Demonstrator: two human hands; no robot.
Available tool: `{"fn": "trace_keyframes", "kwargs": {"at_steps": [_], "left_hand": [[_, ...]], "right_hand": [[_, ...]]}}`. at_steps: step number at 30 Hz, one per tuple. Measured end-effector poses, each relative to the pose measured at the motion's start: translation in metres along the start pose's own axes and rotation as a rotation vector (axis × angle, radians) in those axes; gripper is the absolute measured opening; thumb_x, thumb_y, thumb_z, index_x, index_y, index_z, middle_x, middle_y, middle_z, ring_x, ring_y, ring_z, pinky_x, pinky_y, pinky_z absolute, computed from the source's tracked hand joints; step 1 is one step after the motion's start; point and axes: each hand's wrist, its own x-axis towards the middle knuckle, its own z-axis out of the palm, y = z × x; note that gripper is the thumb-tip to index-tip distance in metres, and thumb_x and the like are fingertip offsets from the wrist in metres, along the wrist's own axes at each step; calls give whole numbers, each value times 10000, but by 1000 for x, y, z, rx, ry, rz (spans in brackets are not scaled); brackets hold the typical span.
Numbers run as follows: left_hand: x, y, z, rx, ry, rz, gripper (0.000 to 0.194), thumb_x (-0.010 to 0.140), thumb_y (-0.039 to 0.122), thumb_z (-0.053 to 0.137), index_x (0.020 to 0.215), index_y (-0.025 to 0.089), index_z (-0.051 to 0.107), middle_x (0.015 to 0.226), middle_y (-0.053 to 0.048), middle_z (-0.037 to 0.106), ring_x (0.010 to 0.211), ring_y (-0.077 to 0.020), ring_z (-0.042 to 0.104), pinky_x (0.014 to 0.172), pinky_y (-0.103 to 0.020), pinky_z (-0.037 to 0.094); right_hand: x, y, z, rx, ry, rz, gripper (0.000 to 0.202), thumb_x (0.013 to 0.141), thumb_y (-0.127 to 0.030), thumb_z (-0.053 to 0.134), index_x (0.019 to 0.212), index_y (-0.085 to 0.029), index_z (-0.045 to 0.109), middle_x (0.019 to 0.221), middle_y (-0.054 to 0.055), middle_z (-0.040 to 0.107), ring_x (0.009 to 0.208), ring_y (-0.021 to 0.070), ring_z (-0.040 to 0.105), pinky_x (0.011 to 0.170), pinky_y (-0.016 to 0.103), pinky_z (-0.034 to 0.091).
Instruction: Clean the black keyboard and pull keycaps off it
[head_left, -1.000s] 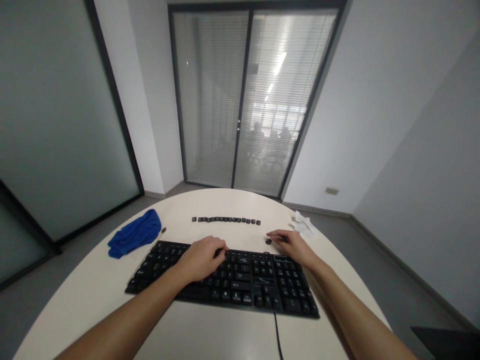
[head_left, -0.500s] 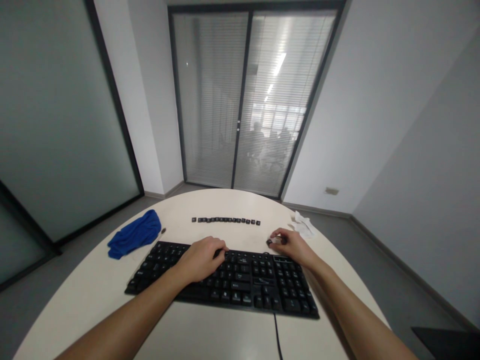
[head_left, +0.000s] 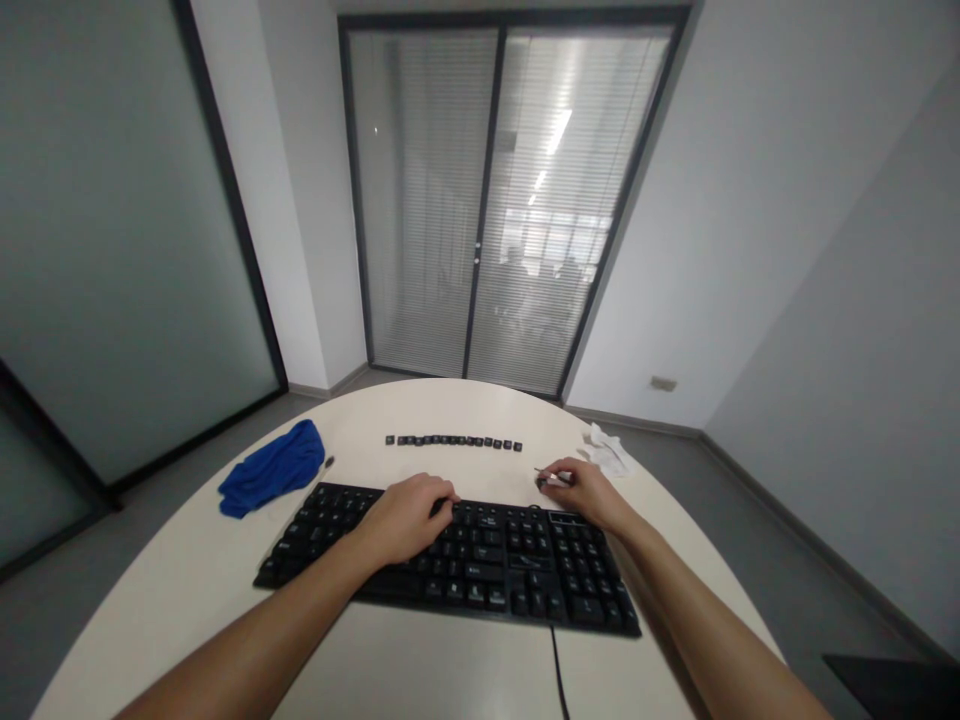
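Observation:
A black keyboard (head_left: 480, 572) lies across the near part of the round table. My left hand (head_left: 411, 515) rests on it, the curled fingers at its far edge and the thumb bent close to the index finger. Beyond the keyboard's right part, my right hand (head_left: 585, 490) pinches a thin, pale, stick-like tool (head_left: 551, 474), whose exact kind is too small to make out. By those fingertips is a small black keycap (head_left: 541, 484), low over or touching the tabletop. Farther back, several black keycaps (head_left: 461, 441) form a row, with one a little apart at its left end.
A crumpled blue cloth (head_left: 274, 468) lies on the left of the white table (head_left: 450, 400). Near it is a thin stick with a dark tip (head_left: 328, 462). White tissue (head_left: 606, 452) sits at the right edge. The keyboard's cable (head_left: 559, 670) runs toward me.
The thin tool in my right hand has tilted, so its end now shows above the keycap. My left hand stays in place on the keyboard. The view has shifted very slightly.

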Motion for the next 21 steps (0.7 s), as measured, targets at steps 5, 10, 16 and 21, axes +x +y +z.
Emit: {"fn": "trace_keyframes", "kwargs": {"at_steps": [5,10,16,21], "left_hand": [[0,0,0,-1,-1,-2,231,924,258,452,952,224,679,937,-40,700,928,-213,614,845,-317,462],[0,0,0,-3,2,-5,231,925,254,450,962,227,676,954,-38,702,944,-214,613,854,-317,459],[0,-1,1,-3,9,-4,228,920,262,451,956,230,674,945,-35,701,937,-213,614,836,-315,463],[1,0,1,-1,-1,-7,229,913,246,448,949,227,673,952,-42,702,945,-215,613,834,-318,463]], "right_hand": [[10,3,5,-9,32,91,211,691,-343,698,830,-192,744,813,41,749,751,206,663,709,284,486],[32,6,5,-61,73,128,138,679,-305,717,776,-208,740,762,27,745,759,204,666,704,275,485],[61,2,6,-135,64,161,166,660,-238,734,819,-196,749,818,43,749,785,204,665,711,273,475],[65,-15,9,-180,68,176,155,681,-201,717,832,-209,751,842,57,746,810,210,666,714,274,464]]}}
